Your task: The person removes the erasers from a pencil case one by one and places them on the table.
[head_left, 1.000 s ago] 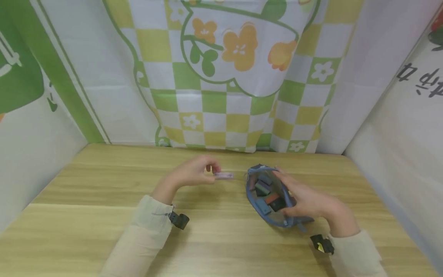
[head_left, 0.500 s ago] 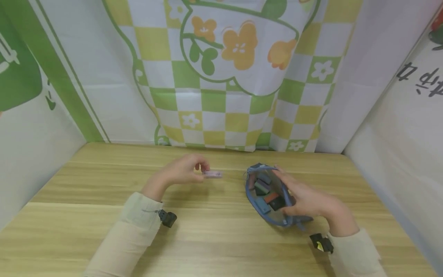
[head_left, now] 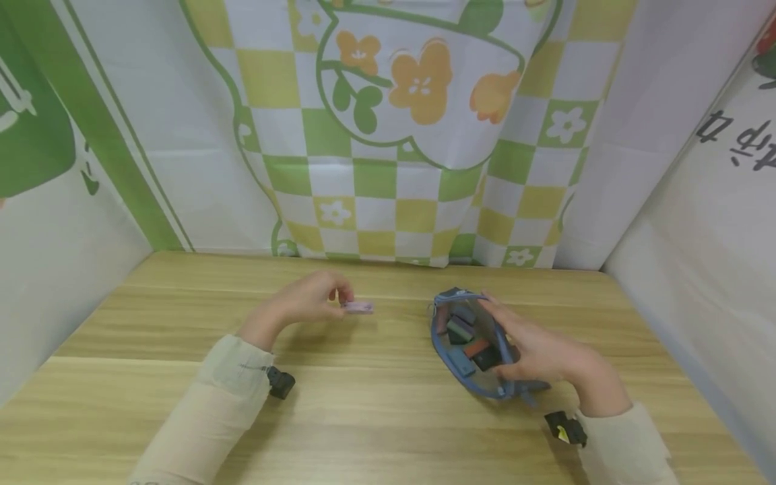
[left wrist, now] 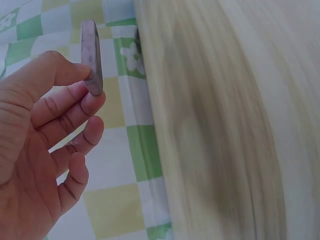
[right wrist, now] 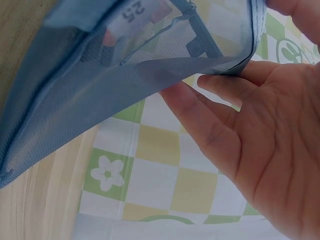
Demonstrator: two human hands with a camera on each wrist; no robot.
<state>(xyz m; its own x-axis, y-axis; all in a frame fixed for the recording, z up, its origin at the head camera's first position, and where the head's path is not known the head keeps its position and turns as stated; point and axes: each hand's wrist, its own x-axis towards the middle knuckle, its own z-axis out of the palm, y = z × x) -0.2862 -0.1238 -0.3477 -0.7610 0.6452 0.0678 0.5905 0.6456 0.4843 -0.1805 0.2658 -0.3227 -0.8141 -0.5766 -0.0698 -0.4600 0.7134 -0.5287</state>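
Between thumb and fingertips my left hand (head_left: 312, 296) pinches a small flat lilac bar (head_left: 359, 308), raised over the wooden table. The left wrist view shows the bar (left wrist: 91, 57) edge-on, slim with rounded ends; its exact kind is unclear. A blue mesh zip pouch (head_left: 447, 369) stands with its mouth open toward the left. My right hand (head_left: 545, 347) grips it from the right, fingers at the far side and thumb at the near side. Inside lie several small blocks, among them a blue block (head_left: 462, 362), an orange-and-black block (head_left: 483, 356) and a green-striped block (head_left: 459, 331).
The wooden table (head_left: 388, 417) runs back to a checked, flowered curtain (head_left: 376, 175). White sheets (head_left: 697, 256) with printing hang along the sides. Each wrist carries a small black camera, such as the left wrist camera (head_left: 281, 382).
My left hand has moved left, away from the pouch, with the lilac bar still pinched. My right hand and the pouch have stayed in place.
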